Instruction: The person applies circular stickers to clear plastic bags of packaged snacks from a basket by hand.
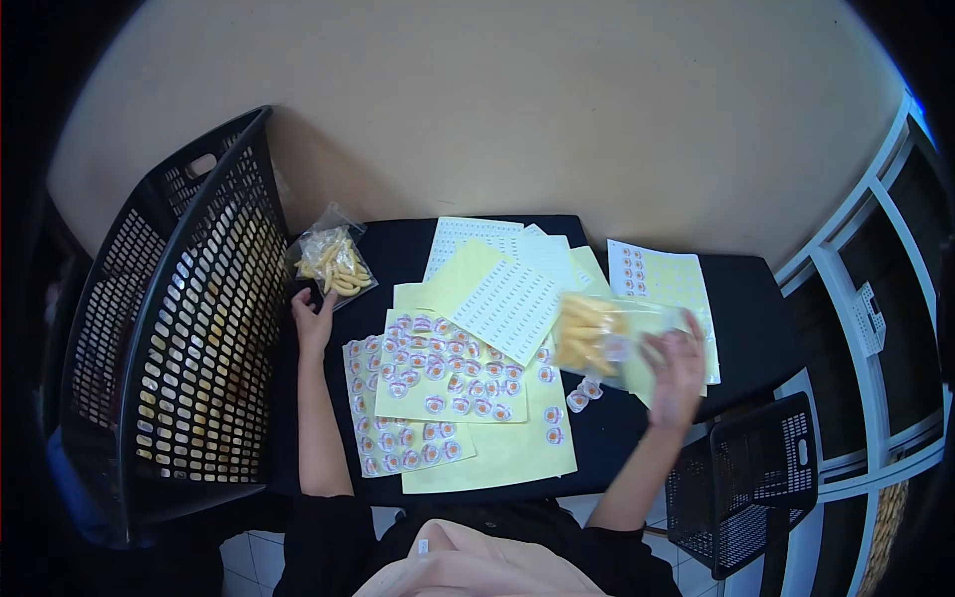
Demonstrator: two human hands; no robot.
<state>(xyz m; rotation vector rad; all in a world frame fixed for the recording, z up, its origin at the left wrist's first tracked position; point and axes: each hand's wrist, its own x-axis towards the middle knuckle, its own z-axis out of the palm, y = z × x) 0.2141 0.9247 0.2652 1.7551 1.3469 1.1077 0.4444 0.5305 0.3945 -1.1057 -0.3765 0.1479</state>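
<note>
At the right of the dark table, my right hand (678,363) is closed on the top end of a clear bag of yellow snack pieces (594,333). The bag hangs over the sticker sheets and is a little blurred. My left hand (313,316) is at the table's left side, fingers apart, by the lower edge of another clear snack bag (338,264). Whether its fingertips touch that bag is hard to tell. Between the hands lie yellow sheets with round orange-and-purple stickers (453,368) and a white sheet of small printed labels (509,310).
A large black crate (204,328) full of bags stands at the left. A smaller black basket (741,483) is at the lower right. Another sticker sheet (662,274) lies at the table's right, and loose stickers (584,395) lie near the front. A wall rises behind.
</note>
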